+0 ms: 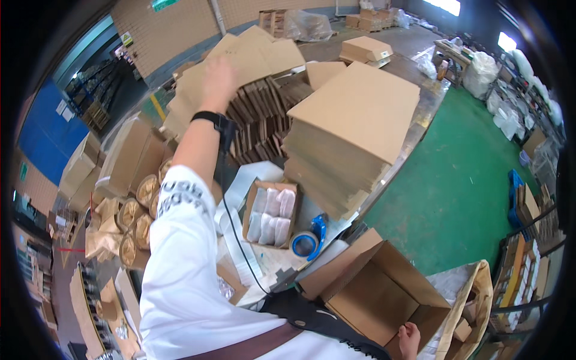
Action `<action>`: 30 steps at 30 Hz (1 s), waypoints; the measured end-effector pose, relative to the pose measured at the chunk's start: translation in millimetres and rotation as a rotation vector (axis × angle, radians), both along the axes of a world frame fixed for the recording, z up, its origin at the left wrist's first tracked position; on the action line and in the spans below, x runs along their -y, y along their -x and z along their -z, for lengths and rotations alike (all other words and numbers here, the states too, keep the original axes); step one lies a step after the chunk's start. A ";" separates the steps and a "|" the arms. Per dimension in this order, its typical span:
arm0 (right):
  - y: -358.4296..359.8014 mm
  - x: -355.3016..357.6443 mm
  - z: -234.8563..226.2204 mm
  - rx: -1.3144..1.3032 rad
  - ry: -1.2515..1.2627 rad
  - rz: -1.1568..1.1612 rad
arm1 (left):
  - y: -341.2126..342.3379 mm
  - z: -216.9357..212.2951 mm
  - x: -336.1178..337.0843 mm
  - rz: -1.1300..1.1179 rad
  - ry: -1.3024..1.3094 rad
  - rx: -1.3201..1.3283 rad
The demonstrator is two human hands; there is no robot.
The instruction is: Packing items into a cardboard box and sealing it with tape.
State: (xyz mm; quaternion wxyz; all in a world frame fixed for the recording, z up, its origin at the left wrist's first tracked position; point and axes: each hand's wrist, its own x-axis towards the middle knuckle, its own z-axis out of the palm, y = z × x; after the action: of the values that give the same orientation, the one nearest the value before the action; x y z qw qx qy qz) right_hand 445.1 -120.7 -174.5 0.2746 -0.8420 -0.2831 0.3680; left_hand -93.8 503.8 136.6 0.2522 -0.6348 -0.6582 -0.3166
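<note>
My left hand [219, 83], with a dark band on its wrist, reaches to the far stack of flat cardboard [259, 60]. Motion smears its fingers, so their grip is unclear. At the lower right my right hand [410, 341] has its fingers curled at the near wall of an open cardboard box [378, 288], whose visible inside is bare. Between the arms, a small carton [246, 222] on the table holds several pale, wrapped bundles [273, 213] in white and pink. Beside it lies a blue tape dispenser [318, 235] with a roll of tape.
A tall pile of flat cardboard sheets [360, 108] stands right of the table's middle. Several round paper-lined containers [144, 191] and large cartons [129, 150] crowd the left. A lined sack [480, 288] with scraps stands right of the box. Green floor [444, 180] lies beyond the table.
</note>
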 end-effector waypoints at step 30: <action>96.2 -105.7 -161.8 -0.006 -0.425 -0.104 | -31.7 -85.2 117.4 0.496 -0.009 -0.033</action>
State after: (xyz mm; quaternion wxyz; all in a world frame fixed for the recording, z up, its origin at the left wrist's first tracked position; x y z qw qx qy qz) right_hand 348.9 -14.9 -12.7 0.4273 -0.7486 -0.3963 0.3162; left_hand -62.1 386.4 221.7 0.1801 -0.7809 -0.4765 -0.3615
